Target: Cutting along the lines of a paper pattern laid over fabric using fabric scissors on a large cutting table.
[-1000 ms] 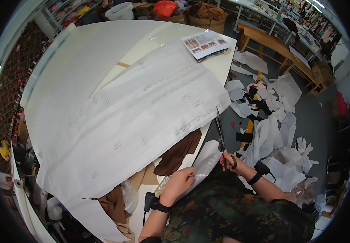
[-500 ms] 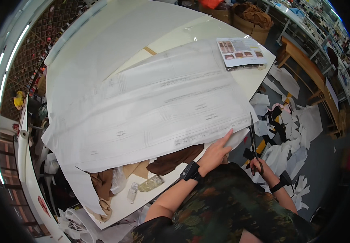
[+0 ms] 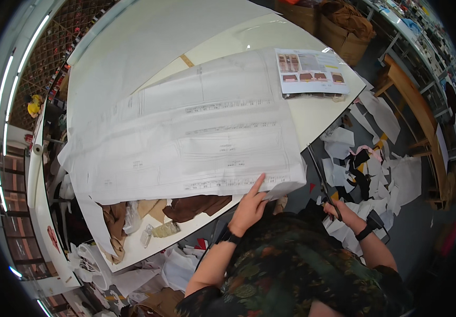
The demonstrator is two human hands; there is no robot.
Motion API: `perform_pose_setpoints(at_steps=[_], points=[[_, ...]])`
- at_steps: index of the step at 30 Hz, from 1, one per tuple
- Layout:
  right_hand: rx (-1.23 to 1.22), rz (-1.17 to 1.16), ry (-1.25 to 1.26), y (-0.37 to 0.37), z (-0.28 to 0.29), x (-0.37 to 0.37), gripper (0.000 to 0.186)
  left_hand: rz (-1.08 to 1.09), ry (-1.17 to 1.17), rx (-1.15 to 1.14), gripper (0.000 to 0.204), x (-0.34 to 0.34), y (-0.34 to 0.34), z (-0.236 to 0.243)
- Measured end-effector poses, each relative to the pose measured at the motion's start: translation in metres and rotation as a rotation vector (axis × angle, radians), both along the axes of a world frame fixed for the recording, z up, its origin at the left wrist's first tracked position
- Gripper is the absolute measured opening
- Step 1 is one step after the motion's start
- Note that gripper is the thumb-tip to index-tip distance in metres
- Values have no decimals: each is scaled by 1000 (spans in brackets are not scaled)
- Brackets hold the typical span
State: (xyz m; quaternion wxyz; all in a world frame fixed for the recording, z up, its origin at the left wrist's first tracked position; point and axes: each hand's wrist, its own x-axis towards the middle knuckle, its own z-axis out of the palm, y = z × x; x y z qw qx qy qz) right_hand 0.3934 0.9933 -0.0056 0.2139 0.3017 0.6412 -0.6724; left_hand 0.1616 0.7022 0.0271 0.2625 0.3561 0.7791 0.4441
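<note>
A large white paper sheet (image 3: 159,142) with printed pattern lines covers much of the table. At its near right edge is my left hand (image 3: 246,214), index finger stretched over the paper and thumb by the edge; the paper edge appears held between them, though the other fingers are hidden. My right hand (image 3: 344,214) is closed round the handles of long dark scissors (image 3: 319,174). Their blades point away from me, just right of the paper's edge and apart from it.
A printed sheet with pictures (image 3: 312,71) lies at the table's right corner. Brown fabric (image 3: 196,207) and a small wrapped packet (image 3: 165,229) lie along the near edge. Paper and fabric scraps (image 3: 381,182) litter the floor at right, beside a wooden bench (image 3: 415,113).
My left hand and the near right edge of the paper have shifted left. The scissors now stand apart from the paper, where before they were at its edge. The view has also shifted.
</note>
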Motion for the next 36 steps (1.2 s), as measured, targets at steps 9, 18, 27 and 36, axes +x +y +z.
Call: perform_pose_setpoints(at_steps=[9,18,27,36], points=[[-49,379,-168,79,26,-70,61,133,176,-17,12,4,-37,60],[-71,637,-256,171,22,-167,55,296,49,-13,24,22,-17,68],[47,1241,-358,268,54,-256,57,781,-123,-136,25,82,26,74],[-177,1325,-206,266,39,-281,50,1192,6,-199,24,138,84,63]])
